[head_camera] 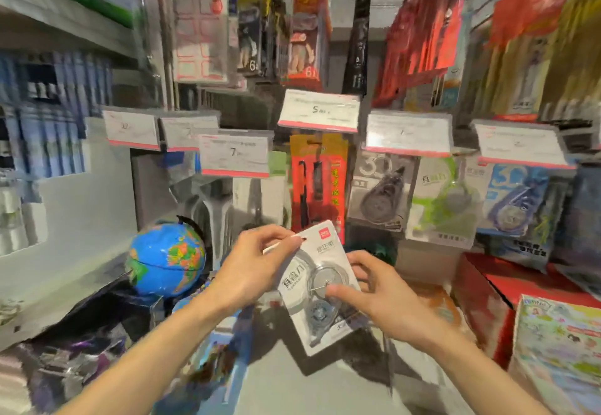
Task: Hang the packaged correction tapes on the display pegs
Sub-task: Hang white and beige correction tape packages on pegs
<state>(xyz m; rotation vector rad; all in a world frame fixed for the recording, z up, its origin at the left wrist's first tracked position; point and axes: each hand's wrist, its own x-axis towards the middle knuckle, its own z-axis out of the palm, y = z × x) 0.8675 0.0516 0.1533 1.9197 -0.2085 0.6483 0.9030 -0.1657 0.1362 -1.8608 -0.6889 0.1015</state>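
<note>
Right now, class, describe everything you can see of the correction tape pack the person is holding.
The correction tape pack is a white card under a clear plastic blister, with a grey, round-bodied dispenser inside and a red logo at its top corner. It is tilted, top leaning left, held in front of the display and not yet on a peg. The left hand pinches its upper left edge; the right hand grips its right side, thumb on the blister.

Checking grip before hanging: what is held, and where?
One correction tape pack: the left hand pinches its top corner, the right hand grips its right edge, thumb on the blister.
</note>
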